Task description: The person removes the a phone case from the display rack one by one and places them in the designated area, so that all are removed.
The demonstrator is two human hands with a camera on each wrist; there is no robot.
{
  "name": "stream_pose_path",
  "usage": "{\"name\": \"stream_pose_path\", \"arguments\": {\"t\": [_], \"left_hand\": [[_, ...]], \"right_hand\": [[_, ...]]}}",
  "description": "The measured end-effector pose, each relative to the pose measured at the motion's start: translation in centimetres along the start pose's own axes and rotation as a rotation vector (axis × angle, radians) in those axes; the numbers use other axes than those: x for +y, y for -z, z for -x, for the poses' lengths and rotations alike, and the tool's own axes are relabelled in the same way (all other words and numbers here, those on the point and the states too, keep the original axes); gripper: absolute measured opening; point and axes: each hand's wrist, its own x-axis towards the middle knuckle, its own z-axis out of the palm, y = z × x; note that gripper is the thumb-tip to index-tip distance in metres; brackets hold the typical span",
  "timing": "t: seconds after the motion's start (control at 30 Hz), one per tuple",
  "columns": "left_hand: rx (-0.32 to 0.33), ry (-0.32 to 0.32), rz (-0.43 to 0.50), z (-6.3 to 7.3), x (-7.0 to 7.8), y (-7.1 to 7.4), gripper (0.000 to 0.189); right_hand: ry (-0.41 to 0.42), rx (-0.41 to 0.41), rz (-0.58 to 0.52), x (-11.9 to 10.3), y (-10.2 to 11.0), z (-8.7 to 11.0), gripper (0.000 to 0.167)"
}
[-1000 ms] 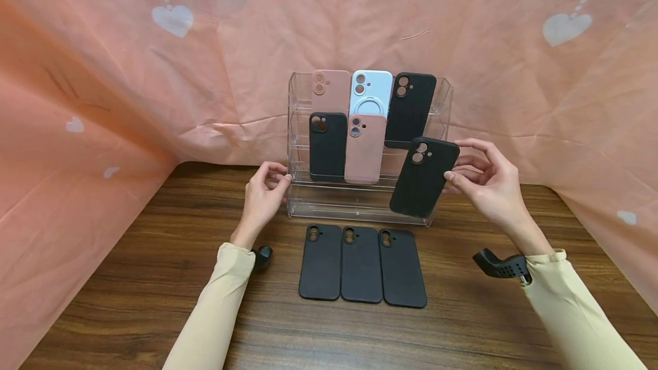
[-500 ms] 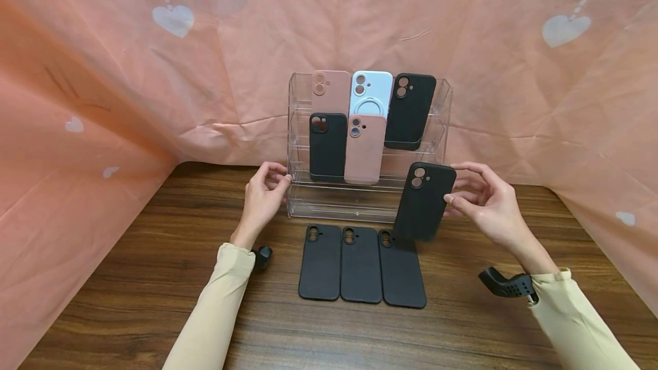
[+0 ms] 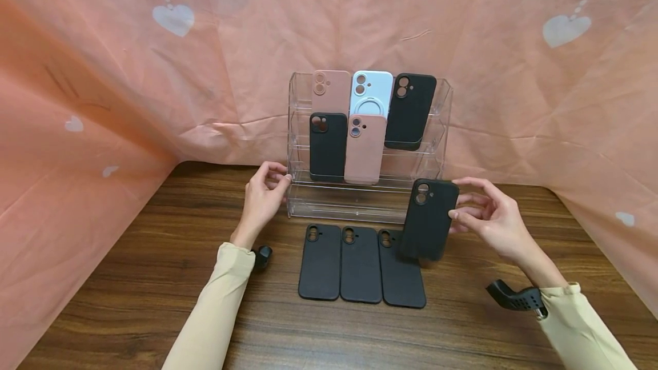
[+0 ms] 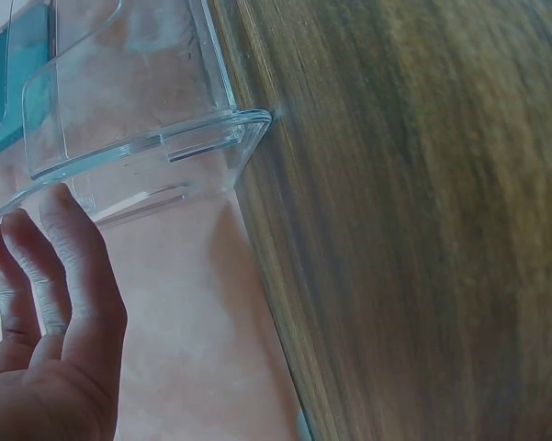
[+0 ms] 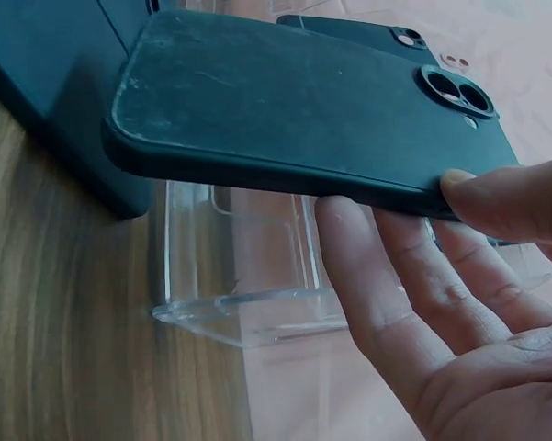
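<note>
My right hand (image 3: 490, 221) pinches a black phone case (image 3: 430, 218) by its right edge. In the right wrist view the thumb (image 5: 496, 197) lies on the back of the case near the camera cutout, with fingers beneath. The held case is raised and tilted, its lower end blurred and overlapping the rightmost of three black phone cases (image 3: 361, 267) lying in a row. My left hand (image 3: 263, 196) holds the left side of a clear tiered display rack (image 3: 334, 207) between thumb and fingers. In the left wrist view its fingertips meet the clear side panel (image 4: 138, 152).
On the rack's upper tiers stand a pink case (image 3: 331, 99), a white case (image 3: 371, 87) with a ring, and a black case (image 3: 411, 113). Below them are another black case (image 3: 327, 150) and a pink one (image 3: 366, 153). Pink cloth (image 3: 247, 73) surrounds the wooden table (image 3: 169, 278).
My right hand has brought the black phone case down and toward me from in front of the rack, over the table near the lying cases. The left hand stays at the rack.
</note>
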Motion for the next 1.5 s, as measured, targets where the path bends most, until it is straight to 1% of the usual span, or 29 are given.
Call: {"name": "stream_pose_path", "arguments": {"t": [0.27, 0.53, 0.8, 0.9, 1.03, 1.3, 1.5], "left_hand": [[0.005, 0.004, 0.005, -0.1, 0.0, 0.0, 0.017], [0.005, 0.002, 0.006, 0.0, -0.1, 0.0, 0.017], [0.004, 0.004, 0.009, -0.1, -0.1, 0.0, 0.017], [0.005, 0.004, 0.01, -0.1, -0.1, -0.1, 0.017], [0.005, 0.008, 0.009, -0.1, -0.2, -0.1, 0.017], [0.004, 0.013, 0.013, 0.0, -0.1, 0.0, 0.017], [0.003, 0.011, 0.01, -0.1, -0.1, 0.0, 0.017]], "right_hand": [[-0.073, -0.069, 0.037, 0.3, 1.0, 1.1, 0.059], [-0.111, -0.117, 0.03, 0.8, 2.0, 2.2, 0.06], [-0.132, -0.173, 0.009, 0.9, 2.9, 3.1, 0.062], [-0.14, -0.189, 0.023, 1.0, 3.2, 3.4, 0.062], [-0.15, -0.198, 0.052, 1.1, 3.5, 3.7, 0.061], [-0.188, -0.201, 0.066, 1.5, 4.0, 4.2, 0.061], [-0.209, -0.177, 0.09, 1.9, 4.0, 4.5, 0.061]]}}
